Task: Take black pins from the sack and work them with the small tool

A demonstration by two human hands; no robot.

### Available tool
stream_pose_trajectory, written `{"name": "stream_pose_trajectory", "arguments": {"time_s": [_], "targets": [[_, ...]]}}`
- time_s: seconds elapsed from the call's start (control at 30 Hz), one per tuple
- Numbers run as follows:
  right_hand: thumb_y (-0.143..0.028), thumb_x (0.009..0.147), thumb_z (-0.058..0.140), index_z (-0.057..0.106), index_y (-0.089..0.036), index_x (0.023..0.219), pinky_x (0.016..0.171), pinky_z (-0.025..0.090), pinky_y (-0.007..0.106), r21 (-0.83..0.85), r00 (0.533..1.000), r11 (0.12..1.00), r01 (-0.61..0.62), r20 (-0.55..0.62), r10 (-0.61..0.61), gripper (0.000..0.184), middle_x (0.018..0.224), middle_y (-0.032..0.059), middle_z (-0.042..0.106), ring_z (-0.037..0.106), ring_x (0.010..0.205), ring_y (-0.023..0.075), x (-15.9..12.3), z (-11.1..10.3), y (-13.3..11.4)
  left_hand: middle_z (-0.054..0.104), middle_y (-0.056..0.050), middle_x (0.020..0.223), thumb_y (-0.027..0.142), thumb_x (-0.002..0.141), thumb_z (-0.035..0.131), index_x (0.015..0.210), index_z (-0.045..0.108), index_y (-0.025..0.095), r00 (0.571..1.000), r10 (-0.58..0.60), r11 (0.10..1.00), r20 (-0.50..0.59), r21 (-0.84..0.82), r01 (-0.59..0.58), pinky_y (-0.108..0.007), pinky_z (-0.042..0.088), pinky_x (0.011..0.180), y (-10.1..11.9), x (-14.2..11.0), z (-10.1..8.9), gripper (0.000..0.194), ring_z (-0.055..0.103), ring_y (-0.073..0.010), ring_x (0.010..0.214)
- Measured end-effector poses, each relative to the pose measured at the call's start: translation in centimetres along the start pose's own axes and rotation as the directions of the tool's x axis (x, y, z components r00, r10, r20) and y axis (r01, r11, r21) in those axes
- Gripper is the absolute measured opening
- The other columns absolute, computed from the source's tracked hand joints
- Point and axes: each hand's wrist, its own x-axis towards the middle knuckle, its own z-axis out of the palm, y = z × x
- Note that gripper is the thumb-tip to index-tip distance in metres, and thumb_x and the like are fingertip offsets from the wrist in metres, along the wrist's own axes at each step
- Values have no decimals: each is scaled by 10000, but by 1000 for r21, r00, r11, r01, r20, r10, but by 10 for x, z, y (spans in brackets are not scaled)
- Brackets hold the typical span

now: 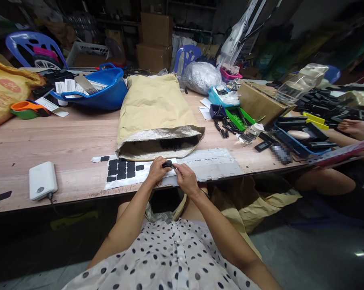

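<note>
My left hand point(158, 170) is closed round a small black part point(167, 164) with a rounded end, just above the table's front edge. From the right, my right hand point(185, 176) pinches the same part by its other end. What kind of part it is, I cannot make out. Left of my hands lies a white sheet point(145, 177) with rows of black rounded patches point(121, 168). Under and right of the hands is a grey flat board point(212, 165). Just beyond them a large tan paper sack point(158, 104) lies with its mouth towards me, dark pieces inside.
A white power bank point(43, 180) with a cable lies at left. Behind stands a blue basin point(106, 88) of labels. At right are a green tray point(238, 117), a small bottle point(251, 133), a cardboard box point(260, 102) and another person's hand point(354, 128). An open sack point(260, 201) hangs below the table.
</note>
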Motion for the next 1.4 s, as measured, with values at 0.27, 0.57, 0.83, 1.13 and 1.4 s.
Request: {"name": "stream_pose_trajectory", "arguments": {"time_s": [0.27,0.57,0.83,1.13,1.4], "targets": [[-135,935,459,722,-237,1153,811,467,312,-250,993,964,-92,-99,69,357,948,79,669,577,914,226,27,-19,44,637,-17,894,172,712,708,808,686,234,1000,-21,1000,-16,0,21,-386,494,881,8,-2,0,116,586,-236,932],[-120,909,484,707,-209,1153,735,369,338,-413,991,904,-107,-123,61,342,925,96,624,493,870,246,20,-6,67,640,-8,870,151,666,703,766,630,236,1000,-19,1000,3,9,19,-377,485,850,14,-6,-5,150,567,-234,900],[-133,915,488,699,-210,1169,749,371,344,-418,991,902,-112,-114,70,339,952,100,630,496,887,251,21,-6,65,662,-2,855,148,680,711,775,607,245,999,-35,999,31,1,35,-367,482,817,16,-4,-11,171,550,-237,890],[-129,897,507,704,-212,1164,760,382,343,-409,990,905,-115,-121,71,342,958,98,633,503,898,251,22,-4,63,709,-52,911,316,875,625,960,667,234,955,261,964,143,-86,-251,-354,510,831,44,-87,-4,125,637,-219,861],[-132,895,498,702,-214,1157,741,374,340,-416,987,901,-122,-145,67,342,943,94,625,495,883,248,23,-2,63,736,-54,932,254,842,606,949,681,264,907,-253,950,336,265,167,-318,522,722,12,-138,17,130,709,-242,861]]}}
